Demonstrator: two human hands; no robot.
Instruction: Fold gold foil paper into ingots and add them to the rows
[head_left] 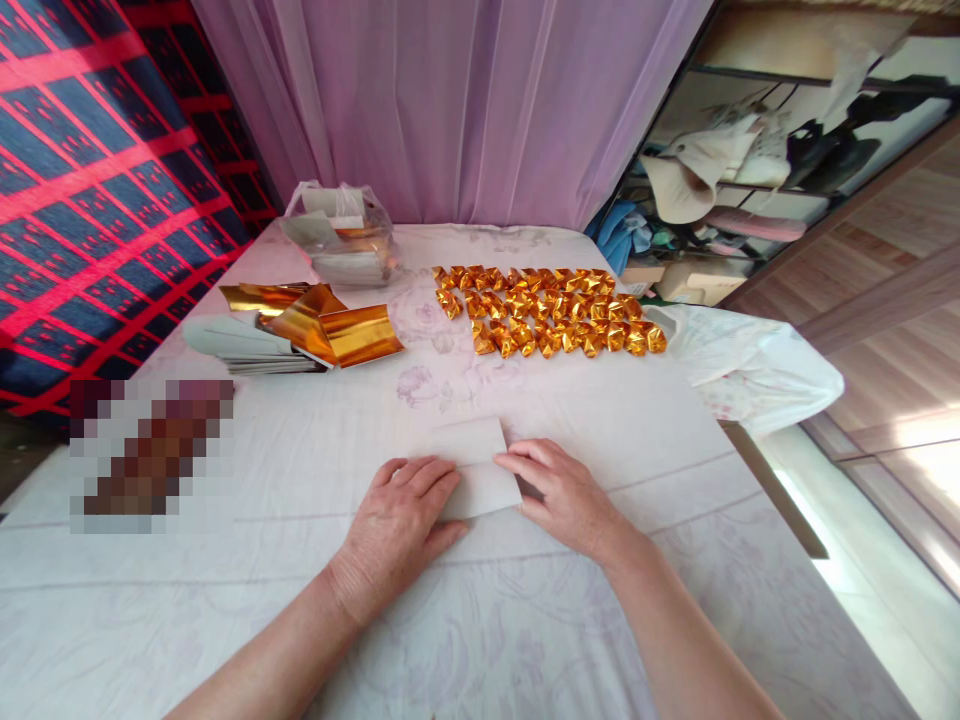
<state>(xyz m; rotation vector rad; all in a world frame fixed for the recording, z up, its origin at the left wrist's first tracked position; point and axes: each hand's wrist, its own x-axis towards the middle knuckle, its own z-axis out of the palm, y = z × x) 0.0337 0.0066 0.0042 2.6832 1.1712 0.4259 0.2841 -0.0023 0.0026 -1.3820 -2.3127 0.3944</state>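
Left hand (405, 500) rests unclenched on the paper (482, 488), apparently to steady it well inside the right edge of the table (660, 440), while the right hand (559, 490) pinches its right end.

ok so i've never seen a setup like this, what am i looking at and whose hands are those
There's no machine here: just one person's bare hands. The single picture comes from a camera worn on that person's head, looking forward and down, so the left hand and right hand reach in from the bottom.

Between them is a pale, creased paper. The left hand rests on its left part; the right hand's fingers are at its right edge.

Farther back on the cloth are rows of folded gold pieces, some gold sheets and a see-through bag of more sheets.
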